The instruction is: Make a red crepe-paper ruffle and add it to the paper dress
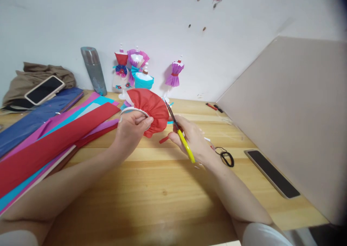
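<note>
A gathered piece of red crepe paper [155,108] fans out from my left hand [132,125], whose thumb and fingers pinch its inner edge. Along that edge runs a white band [130,108], partly covered by my fingers. Yellow-handled scissors [185,145] are in my right hand [189,134], with the fingers closed around them. Their dark blades point up and away, right beside the outer edge of the red paper; I cannot tell whether they touch it. A small red strip [164,139] shows just below, near my right thumb.
Long crepe paper sheets [67,130] in several colours cover the table's left side. Small dressed mannequins [175,74] and a grey bottle [94,70] stand along the wall. A phone [45,90] lies on brown cloth [51,72]. Black cord [227,158] and another phone [272,173] lie at right.
</note>
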The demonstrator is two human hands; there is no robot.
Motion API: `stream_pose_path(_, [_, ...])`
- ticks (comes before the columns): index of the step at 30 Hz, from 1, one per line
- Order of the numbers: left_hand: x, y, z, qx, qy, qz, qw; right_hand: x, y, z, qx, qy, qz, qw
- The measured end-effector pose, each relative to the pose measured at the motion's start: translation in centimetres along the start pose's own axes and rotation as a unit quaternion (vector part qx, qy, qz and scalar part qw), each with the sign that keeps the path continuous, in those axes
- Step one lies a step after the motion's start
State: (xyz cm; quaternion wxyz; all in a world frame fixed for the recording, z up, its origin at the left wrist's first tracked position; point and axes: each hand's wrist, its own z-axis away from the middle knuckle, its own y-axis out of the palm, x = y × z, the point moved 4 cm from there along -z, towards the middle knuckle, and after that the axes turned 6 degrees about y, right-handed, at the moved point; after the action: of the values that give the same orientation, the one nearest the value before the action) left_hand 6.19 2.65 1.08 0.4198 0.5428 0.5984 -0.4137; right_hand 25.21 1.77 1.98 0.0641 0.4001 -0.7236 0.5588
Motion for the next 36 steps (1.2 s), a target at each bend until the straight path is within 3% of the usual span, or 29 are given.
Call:
stream_pose_path(7, [0.0, 0.4, -0.2, 0.013, 0.003, 0.003, 1.000, 0.4, 0.4, 0.2, -0.020, 0.005, -0.018, 1.000])
stream_pose_path(36, [0.6, 0.6, -0.2, 0.033, 0.008, -0.049, 0.998, 0.3, 1.5, 0.0, 0.007, 0.056, -0.023, 0.998])
